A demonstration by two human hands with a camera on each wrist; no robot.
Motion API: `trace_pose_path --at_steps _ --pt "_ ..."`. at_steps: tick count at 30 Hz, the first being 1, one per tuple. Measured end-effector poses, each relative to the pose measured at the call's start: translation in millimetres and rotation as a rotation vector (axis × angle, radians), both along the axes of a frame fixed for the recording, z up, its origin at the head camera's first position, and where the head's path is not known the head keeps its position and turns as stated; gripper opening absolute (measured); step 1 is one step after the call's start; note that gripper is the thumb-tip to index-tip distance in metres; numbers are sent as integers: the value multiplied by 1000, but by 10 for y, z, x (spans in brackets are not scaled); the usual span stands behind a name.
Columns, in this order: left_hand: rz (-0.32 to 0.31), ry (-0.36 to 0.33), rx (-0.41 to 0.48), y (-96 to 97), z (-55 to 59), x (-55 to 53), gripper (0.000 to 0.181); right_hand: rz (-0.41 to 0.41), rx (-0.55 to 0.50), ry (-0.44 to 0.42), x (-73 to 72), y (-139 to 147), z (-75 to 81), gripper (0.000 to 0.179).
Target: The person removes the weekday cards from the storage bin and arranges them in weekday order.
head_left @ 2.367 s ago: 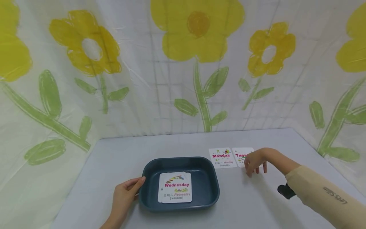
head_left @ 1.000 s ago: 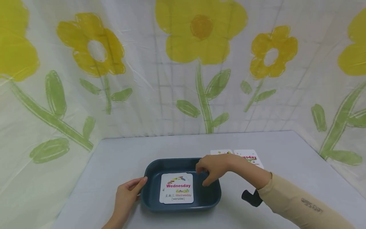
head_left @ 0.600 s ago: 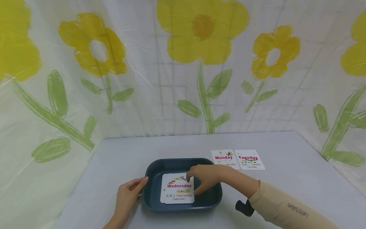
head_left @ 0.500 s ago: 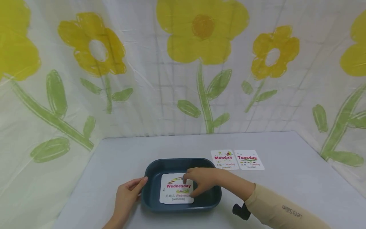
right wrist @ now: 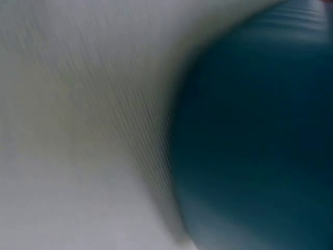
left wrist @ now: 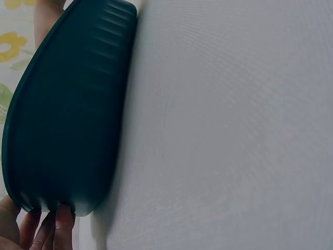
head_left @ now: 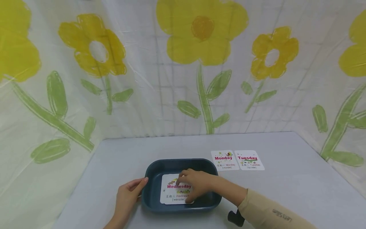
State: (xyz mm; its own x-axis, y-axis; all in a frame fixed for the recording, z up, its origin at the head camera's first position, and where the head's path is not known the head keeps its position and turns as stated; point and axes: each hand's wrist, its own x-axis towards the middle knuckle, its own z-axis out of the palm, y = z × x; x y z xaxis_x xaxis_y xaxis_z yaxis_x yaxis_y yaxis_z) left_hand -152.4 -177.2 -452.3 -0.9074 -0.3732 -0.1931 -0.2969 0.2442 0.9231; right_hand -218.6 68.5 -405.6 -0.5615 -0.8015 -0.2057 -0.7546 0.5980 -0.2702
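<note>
A dark blue-green tray [head_left: 213, 203] stands on the table, with a small stack of white cards in it. On top lies the "Wednesday" card [head_left: 171, 198]. My left hand [head_left: 127, 195] holds the tray's left rim, thumb on the rim and fingers against the outer wall; the left wrist view shows those fingers [left wrist: 63, 229] on the tray wall [left wrist: 67, 130]. Over the right part of the card hovers or rests my right hand [head_left: 198, 183], thumb apart from the bent fingers; whether it touches is unclear. The right wrist view shows only the tray wall [right wrist: 250, 146] and table.
Beyond the tray's back right corner, a "Monday" card [head_left: 225, 160] and a "Tuesday" card [head_left: 249, 160] lie side by side, face up, on the pale table [head_left: 286, 190]. A flower-printed curtain [head_left: 143, 95] hangs behind the table's back edge.
My right hand has left the Tuesday card and moved left into the tray, now reaching over the Wednesday card. My left hand keeps its hold on the rim.
</note>
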Motion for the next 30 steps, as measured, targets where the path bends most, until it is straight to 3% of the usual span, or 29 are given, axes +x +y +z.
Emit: trace_pose_path --at_steps 15,30 --pt "1 19 -13 -12 5 21 58 43 12 159 65 -109 -157 74" --pt "-9 24 -48 -6 17 10 53 -43 -32 81 66 -121 -241 75"
